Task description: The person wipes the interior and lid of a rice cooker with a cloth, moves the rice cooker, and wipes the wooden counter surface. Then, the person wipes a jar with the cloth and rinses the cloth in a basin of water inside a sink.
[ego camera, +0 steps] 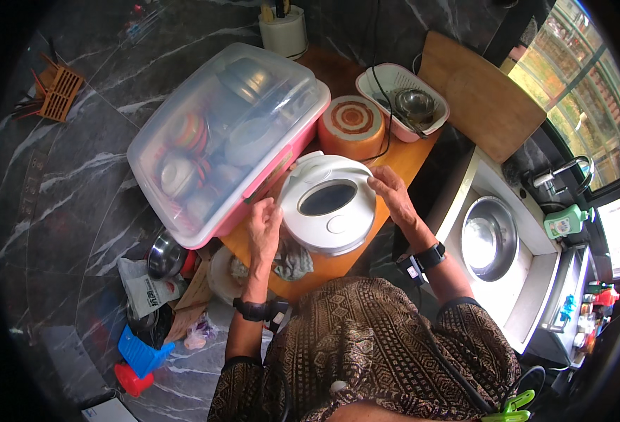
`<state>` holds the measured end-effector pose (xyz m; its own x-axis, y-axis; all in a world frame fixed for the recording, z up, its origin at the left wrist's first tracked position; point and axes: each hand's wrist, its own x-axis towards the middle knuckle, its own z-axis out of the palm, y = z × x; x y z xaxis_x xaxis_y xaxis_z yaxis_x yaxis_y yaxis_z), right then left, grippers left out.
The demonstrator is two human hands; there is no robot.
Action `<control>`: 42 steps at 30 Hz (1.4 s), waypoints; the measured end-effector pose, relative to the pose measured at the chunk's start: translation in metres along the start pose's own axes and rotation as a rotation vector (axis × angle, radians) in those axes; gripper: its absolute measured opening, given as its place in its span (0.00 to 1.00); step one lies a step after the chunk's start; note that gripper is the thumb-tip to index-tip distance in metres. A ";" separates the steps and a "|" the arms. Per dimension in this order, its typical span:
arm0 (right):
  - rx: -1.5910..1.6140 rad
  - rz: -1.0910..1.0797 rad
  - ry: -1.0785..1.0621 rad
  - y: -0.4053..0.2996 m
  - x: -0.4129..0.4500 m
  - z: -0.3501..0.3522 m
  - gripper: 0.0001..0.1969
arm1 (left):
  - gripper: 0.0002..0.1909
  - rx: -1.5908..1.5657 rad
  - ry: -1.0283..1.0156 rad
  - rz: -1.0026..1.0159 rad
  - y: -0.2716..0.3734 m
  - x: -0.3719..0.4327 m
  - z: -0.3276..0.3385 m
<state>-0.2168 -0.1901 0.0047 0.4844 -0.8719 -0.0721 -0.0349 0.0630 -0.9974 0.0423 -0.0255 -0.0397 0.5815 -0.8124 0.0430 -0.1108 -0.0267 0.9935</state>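
Note:
A white rice cooker [325, 232] with a dark oval panel on its lid stands on the orange wooden table [344, 266] before me. My right hand [392, 192] is at its upper right rim, fingers bent against the lid's edge; whether it grips is not plain. My left hand [265, 224] is raised at the cooker's left side, fingers curled and close to the wall of it; I cannot tell if they touch. A crumpled grey cloth [294, 261] lies on the table below the cooker, partly hidden by it.
A pink dish box [267, 182] with a clear lid stands left of the cooker. Behind are an upturned orange-brown pot [352, 126], a white-and-pink basket [439, 100] and a dark cable [390, 105]. A sink with a metal basin [489, 237] lies right.

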 end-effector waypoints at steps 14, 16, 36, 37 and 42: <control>-0.223 0.130 -0.036 0.015 -0.010 0.012 0.41 | 0.55 -0.070 -0.365 -0.409 0.031 -0.018 0.013; -0.195 0.122 -0.038 0.016 -0.009 0.012 0.42 | 0.55 -0.043 -0.370 -0.399 0.031 -0.016 0.014; 0.226 0.358 0.204 0.100 0.108 -0.094 0.42 | 0.46 -0.388 -0.128 -0.450 0.026 -0.028 0.038; 0.220 0.345 0.214 0.096 0.117 -0.092 0.41 | 0.46 -0.382 -0.116 -0.453 0.031 -0.030 0.040; 0.254 0.312 0.328 0.092 0.131 -0.088 0.32 | 0.42 -0.409 -0.066 -0.375 0.038 -0.033 0.045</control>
<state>-0.2336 -0.3410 -0.0963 0.1841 -0.8966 -0.4028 0.0989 0.4246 -0.9000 -0.0170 -0.0261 -0.0079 0.4682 -0.8258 -0.3145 0.4232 -0.1029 0.9002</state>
